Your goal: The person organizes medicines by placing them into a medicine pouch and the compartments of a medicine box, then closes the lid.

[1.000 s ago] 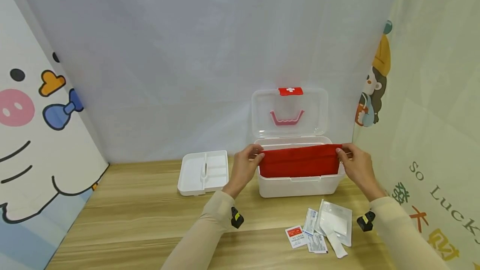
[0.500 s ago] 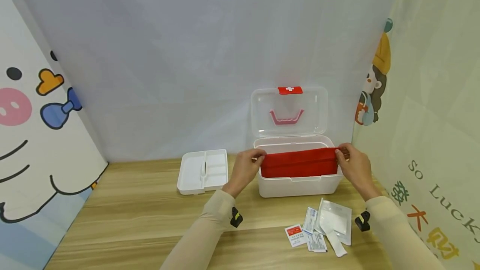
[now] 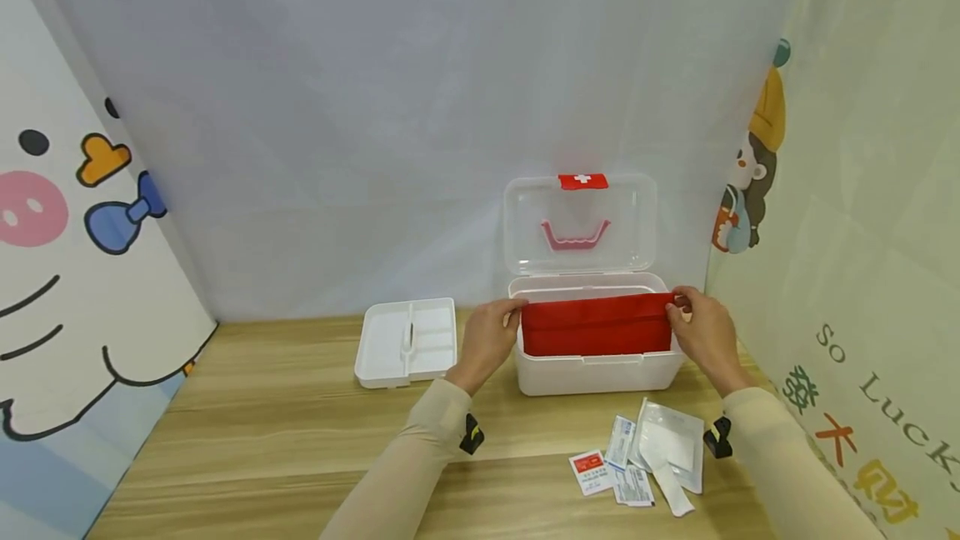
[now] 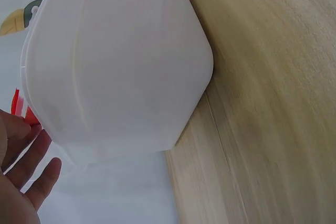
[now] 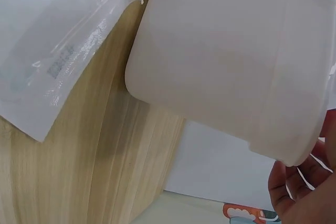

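A piece of red cloth (image 3: 596,325) with a crosswise line is stretched upright inside the opened white first-aid box (image 3: 600,376), its lower part hidden behind the front wall. My left hand (image 3: 491,337) pinches its upper left corner just over the box's left rim. At the upper right corner, my right hand (image 3: 705,336) pinches the cloth by the right rim. In the left wrist view, a bit of red cloth (image 4: 31,116) shows at the left fingertips beside the box wall. The right wrist view has the right fingers (image 5: 283,187) close by the box's rim.
Behind stands the box's clear lid (image 3: 528,227) with a pink handle (image 3: 576,238). A white divided tray (image 3: 384,348) lies left of the box. In front are small paper packets (image 3: 592,472), a clear packet (image 3: 693,423) and a white strip (image 3: 670,486).
The cloth has come slightly lower and its right end has shifted left. My right hand has moved left with it, while the left hand stays nearly in place.
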A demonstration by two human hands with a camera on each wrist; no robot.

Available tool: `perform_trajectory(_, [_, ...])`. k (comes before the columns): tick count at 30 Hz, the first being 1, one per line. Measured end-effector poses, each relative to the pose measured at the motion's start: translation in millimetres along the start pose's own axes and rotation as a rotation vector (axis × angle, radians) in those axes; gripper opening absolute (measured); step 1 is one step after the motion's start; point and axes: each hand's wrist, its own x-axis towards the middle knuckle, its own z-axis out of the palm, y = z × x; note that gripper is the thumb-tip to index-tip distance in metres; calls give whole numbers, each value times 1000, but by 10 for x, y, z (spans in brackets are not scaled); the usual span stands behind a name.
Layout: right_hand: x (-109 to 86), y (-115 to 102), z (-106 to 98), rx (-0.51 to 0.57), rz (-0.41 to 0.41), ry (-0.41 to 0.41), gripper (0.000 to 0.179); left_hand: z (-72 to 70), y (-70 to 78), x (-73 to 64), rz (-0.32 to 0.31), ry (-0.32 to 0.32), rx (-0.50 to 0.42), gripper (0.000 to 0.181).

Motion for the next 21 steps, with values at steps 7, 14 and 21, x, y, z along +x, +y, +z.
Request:
perform_trajectory(7, [40,1,53,-34,-24,-59,42,1,-36,-15,-27,-15,7,27])
perform_trajectory(14, [30,-51,56,-41,-17,-101,46,7,-77,-30,-52,-6,-11,29])
perform_trajectory(21, [-6,-166,24,-28,-11,-111,49,-31,-71,-41,-55,-13,-31,28])
